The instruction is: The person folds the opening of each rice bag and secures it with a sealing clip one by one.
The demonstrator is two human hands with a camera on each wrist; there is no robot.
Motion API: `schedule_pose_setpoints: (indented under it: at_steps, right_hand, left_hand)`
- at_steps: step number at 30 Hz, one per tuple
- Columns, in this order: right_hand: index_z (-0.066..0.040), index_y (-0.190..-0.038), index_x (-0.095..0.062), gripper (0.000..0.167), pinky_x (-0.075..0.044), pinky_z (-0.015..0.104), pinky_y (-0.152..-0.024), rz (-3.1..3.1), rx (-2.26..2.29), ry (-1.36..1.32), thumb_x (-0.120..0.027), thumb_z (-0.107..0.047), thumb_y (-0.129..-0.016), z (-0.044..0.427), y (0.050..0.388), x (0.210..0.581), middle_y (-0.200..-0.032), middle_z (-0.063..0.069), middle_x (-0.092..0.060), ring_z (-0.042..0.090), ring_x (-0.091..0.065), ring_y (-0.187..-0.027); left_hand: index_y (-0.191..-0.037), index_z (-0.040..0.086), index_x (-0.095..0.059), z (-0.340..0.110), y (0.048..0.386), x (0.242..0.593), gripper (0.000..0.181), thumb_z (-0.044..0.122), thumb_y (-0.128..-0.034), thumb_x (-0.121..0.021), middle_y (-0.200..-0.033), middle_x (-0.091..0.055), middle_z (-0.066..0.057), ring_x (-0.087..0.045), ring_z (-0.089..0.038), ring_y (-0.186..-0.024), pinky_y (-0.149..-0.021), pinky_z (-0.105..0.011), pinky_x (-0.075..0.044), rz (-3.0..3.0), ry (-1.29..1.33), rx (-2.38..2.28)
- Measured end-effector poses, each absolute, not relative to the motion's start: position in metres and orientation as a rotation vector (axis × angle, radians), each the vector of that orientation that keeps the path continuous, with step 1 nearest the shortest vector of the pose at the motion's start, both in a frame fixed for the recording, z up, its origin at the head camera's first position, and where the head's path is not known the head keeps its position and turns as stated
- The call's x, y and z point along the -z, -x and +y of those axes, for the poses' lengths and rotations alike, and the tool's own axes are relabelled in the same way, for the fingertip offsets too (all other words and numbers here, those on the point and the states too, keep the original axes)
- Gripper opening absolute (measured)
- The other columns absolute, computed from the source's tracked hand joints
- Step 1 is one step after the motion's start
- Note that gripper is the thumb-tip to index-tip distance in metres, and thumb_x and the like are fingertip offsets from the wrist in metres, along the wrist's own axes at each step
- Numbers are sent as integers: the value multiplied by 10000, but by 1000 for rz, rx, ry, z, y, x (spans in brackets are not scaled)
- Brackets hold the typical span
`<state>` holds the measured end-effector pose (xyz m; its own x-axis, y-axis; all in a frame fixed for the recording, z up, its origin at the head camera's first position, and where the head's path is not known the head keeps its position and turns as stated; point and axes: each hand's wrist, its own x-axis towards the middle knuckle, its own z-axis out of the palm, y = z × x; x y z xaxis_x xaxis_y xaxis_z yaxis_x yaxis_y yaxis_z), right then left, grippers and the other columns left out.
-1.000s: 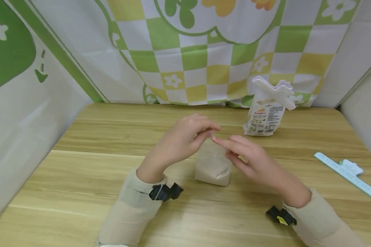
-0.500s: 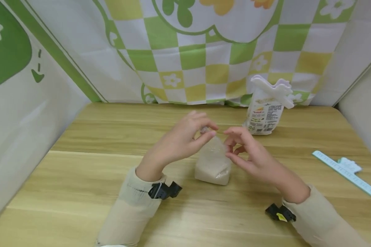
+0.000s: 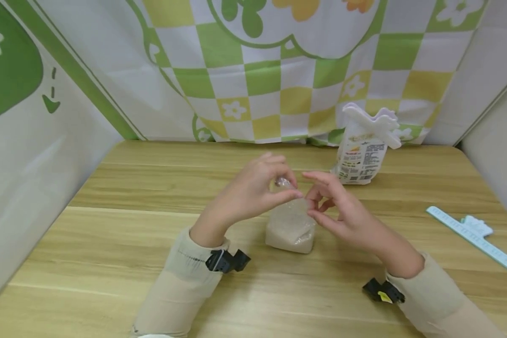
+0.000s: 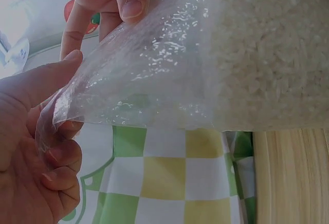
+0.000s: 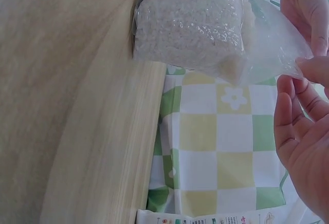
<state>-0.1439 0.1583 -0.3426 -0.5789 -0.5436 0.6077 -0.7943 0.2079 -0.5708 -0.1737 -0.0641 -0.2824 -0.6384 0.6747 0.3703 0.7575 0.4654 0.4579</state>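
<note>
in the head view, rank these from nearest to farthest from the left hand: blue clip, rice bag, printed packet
1. Rice bag: nearest, its top pinched by the left hand
2. Printed packet: to the right, farther back
3. Blue clip: farthest, at far right

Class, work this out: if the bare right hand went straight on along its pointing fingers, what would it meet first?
The clear plastic bag of white rice, whose edge the right hand pinches; beyond it, probably the left hand, though depth is unclear.
</note>
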Motion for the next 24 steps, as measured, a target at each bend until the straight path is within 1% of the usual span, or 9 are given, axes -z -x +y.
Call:
schedule_pose_setpoints:
  at_steps: [3, 8, 14, 18, 24]
  right_hand:
    - [48, -1426, -335, 755, -559, 237, -673, -2221, -1314, -1268, -682, 220, -778, 159, 144, 343, -846, 25, -616, 61, -569, -818]
    - [36, -1438, -349, 769, -552, 238, -653, -2235, -1312, -1291, -691, 215, -773, 163, 147, 343, -856, 13, -618, 74, -579, -792]
    - [41, -1442, -341, 769, -554, 238, -662, -2250, -1317, -1318, -684, 216, -776, 165, 148, 342, -866, 18, -616, 76, -579, -784]
    - [30, -1456, -329, 775, -564, 242, -698, -2281, -1312, -1314, -681, 203, -788, 166, 147, 342, -889, 13, -612, 70, -585, -807]
    - [17, -1471, -314, 795, -566, 254, -710, -2312, -1302, -1310, -682, 195, -789, 166, 147, 342, -901, 6, -603, 66, -587, -826]
  left_hand:
    - [-939, 80, -727, -64, 174, 282, 184, 241, -864, -773, -886, -653, 0, -548, -145, -881, -804, -263, -490, -2589, 1264, 922]
    - [-953, 79, -725, -64, 175, 283, 182, 237, -871, -763, -908, -661, -5, -572, -146, -897, -830, -323, -528, -2622, 1263, 931]
    - [-951, 83, -729, -64, 174, 281, 178, 241, -874, -760, -896, -655, -1, -576, -140, -880, -812, -283, -515, -2633, 1261, 924]
    - [-958, 79, -736, -64, 174, 282, 170, 230, -881, -755, -886, -654, 6, -555, -129, -852, -784, -292, -507, -2649, 1260, 935]
    - [-926, 114, -745, -65, 174, 281, 122, 228, -882, -755, -836, -619, 32, -487, -116, -787, -710, -245, -435, -2642, 1289, 906]
